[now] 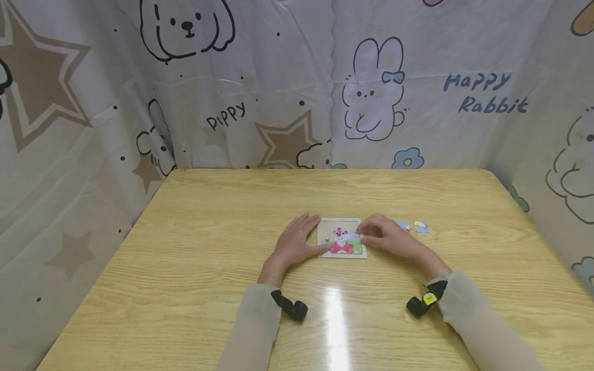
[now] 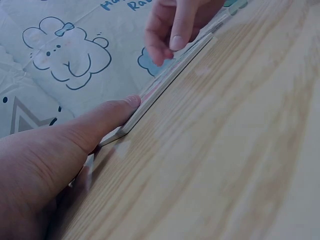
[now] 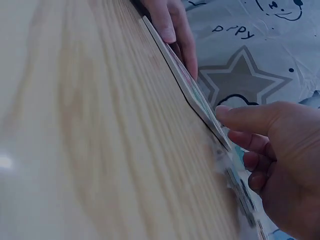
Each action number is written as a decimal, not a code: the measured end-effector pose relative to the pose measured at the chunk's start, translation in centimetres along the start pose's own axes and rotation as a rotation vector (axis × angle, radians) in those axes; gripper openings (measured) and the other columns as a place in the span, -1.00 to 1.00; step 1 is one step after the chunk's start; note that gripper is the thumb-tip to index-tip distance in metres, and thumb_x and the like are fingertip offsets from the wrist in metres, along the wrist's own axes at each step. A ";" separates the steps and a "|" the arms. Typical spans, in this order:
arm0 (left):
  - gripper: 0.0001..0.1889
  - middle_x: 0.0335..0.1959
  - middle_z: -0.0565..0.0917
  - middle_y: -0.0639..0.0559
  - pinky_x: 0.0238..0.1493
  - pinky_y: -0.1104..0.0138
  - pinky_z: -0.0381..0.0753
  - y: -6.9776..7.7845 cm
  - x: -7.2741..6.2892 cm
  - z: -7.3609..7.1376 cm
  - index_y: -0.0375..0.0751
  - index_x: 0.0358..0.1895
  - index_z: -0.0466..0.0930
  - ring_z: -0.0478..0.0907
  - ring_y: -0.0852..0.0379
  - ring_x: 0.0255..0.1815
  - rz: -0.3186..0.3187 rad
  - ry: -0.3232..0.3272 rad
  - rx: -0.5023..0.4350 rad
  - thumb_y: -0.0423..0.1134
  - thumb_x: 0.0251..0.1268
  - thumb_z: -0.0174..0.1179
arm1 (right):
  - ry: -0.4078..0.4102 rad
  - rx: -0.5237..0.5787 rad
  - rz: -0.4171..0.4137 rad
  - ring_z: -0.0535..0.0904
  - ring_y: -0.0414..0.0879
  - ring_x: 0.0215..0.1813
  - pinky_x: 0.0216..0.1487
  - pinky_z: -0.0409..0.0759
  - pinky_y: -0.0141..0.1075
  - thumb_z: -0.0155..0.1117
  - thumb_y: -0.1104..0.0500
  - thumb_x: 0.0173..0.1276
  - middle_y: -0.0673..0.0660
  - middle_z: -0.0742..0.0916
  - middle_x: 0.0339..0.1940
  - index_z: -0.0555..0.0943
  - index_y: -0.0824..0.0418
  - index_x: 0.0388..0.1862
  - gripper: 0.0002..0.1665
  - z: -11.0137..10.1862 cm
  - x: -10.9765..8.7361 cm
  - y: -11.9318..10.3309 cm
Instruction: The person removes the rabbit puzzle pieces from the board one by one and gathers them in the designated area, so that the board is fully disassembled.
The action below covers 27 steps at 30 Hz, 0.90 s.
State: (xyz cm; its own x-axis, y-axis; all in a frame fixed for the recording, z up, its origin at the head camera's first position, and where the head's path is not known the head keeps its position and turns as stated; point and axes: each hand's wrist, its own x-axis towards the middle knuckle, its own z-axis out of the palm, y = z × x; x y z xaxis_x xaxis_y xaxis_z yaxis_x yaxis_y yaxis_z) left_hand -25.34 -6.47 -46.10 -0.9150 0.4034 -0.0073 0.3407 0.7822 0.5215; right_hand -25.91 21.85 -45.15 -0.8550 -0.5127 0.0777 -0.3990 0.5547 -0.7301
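A small jigsaw board [image 1: 339, 223] with a pale frame lies on the table, its lower part filled with a pink-and-white cartoon animal on green. My left hand [image 1: 297, 241] spans the board's left side, fingers stretched along the far left edge. Its thumb [image 2: 117, 111] lies over the near edge. At the board's right side, my right hand [image 1: 390, 237] has its thumb and index finger around a pale blue puzzle piece [image 1: 358, 234], low over the picture. The wrist views hide that piece behind the fingers.
Loose puzzle pieces [image 1: 421, 228] lie on the table right of the board, partly behind the right hand. The wooden table [image 1: 209, 221] reaches back to a printed curtain [image 1: 287, 62]. A strap with a black camera [image 1: 293, 309] sits on each wrist.
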 end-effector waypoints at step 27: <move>-0.11 0.57 0.19 0.11 0.67 0.13 -0.09 -0.3 0.1 0.1 0.02 0.53 0.16 -0.07 0.07 0.65 0.000 0.002 0.009 0.31 0.18 0.21 | -0.142 -0.038 0.092 0.43 -0.07 -0.13 -0.15 0.45 -0.38 0.29 0.19 0.37 0.16 0.58 -0.17 0.53 0.28 0.04 -0.68 1.8 4.1 -3.0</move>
State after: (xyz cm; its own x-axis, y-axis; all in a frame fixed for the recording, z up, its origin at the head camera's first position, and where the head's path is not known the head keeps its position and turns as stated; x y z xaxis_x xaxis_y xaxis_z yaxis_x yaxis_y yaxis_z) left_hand -25.48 -6.61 -46.35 -0.9156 0.4021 -0.0058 0.3423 0.7867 0.5137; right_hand -27.65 16.88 -43.85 -0.8340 -0.5448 -0.0869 -0.3360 0.6265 -0.7033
